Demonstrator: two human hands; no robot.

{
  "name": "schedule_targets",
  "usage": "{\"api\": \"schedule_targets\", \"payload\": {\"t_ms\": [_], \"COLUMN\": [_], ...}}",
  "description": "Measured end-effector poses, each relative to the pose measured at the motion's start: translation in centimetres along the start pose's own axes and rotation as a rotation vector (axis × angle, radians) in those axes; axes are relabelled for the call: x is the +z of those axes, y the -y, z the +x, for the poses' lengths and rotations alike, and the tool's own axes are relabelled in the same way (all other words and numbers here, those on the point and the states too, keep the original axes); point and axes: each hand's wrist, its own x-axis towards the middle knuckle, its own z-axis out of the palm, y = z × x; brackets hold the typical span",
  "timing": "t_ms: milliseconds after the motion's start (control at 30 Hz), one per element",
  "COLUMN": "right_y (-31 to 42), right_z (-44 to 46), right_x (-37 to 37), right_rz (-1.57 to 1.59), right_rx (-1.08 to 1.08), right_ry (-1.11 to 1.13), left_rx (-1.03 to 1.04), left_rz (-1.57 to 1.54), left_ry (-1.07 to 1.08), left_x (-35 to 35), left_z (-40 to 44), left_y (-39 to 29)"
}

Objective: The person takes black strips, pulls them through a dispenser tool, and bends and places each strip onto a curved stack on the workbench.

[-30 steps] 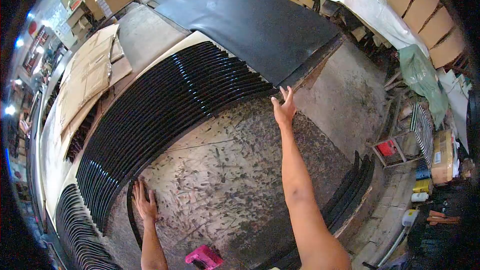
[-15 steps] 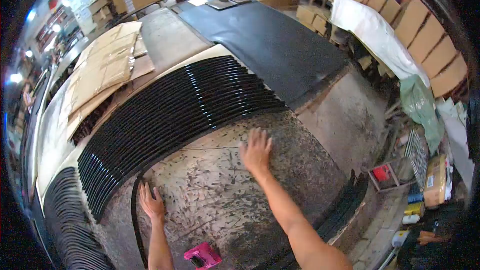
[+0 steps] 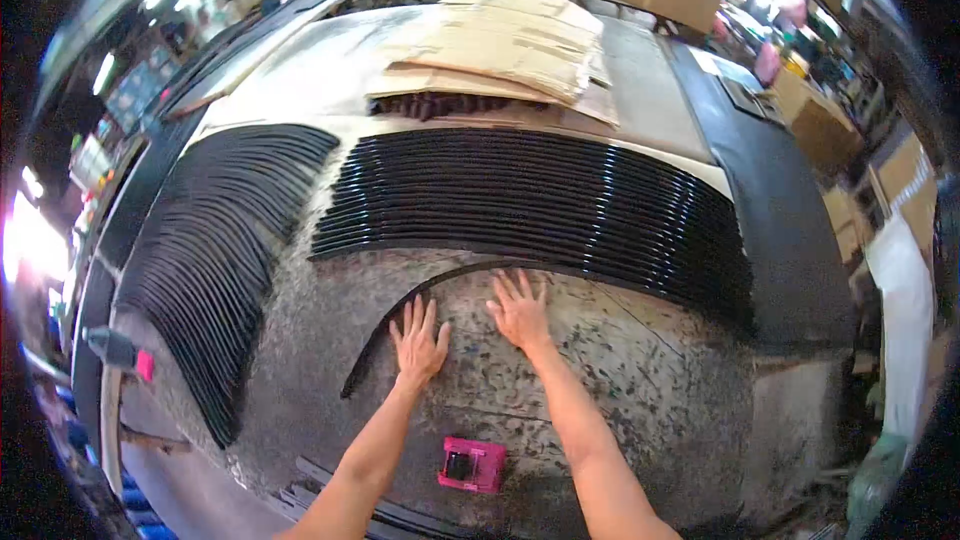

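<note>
The left hand and right hand look flat, fingers spread, just beside the bent black strip near the pile of black strips on the tabletop, maybe lining it up, which calls for a soft, even push.

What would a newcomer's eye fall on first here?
Probably the glossy black strips packed in rows across the middle, with a duller group of dark strips to their left. Below, the left hand and right hand lie spread near one curved strip. A bright pink object stands out at bottom centre.
</note>
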Motion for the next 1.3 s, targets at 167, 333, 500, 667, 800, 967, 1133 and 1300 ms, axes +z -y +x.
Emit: {"api": "schedule_targets", "payload": {"t_ms": [167,333,500,667,800,967,1133,1300], "right_y": [0.9,0.9,1.5,2.1,2.2,2.1,2.4,-2.1], "right_z": [0.6,1.0,1.4,1.4,1.5,1.6,1.0,-1.7], "right_x": [0.3,0.3,-0.6,-1.4,-1.4,-1.0,-1.5,0.4], "right_rz": [-0.037,-0.083,-0.064,-0.047,-0.064,-0.080,-0.026,0.022], "right_rx": [0.119,0.151,0.224,0.243,0.246,0.230,0.190,0.215], "right_ry": [0.000,0.031,0.148,0.175,0.171,0.160,0.093,-0.075], "left_rx": [0.060,0.116,0.030,-0.069,-0.150,-0.283,-0.245,-0.226], "left_rz": [0.024,0.027,0.039,0.062,0.075,0.079,0.071,0.161], "left_ry": [0.012,0.051,0.008,0.001,-0.052,-0.098,-0.126,-0.070], "left_x": [0.7,-0.4,-2.1,-3.5,-4.3,-4.6,-5.6,-5.2], "left_z": [5.5,8.4,7.9,7.4,7.8,8.0,7.9,9.0], "left_y": [2.3,5.1,10.0,14.8,17.4,18.5,18.0,17.2]}}
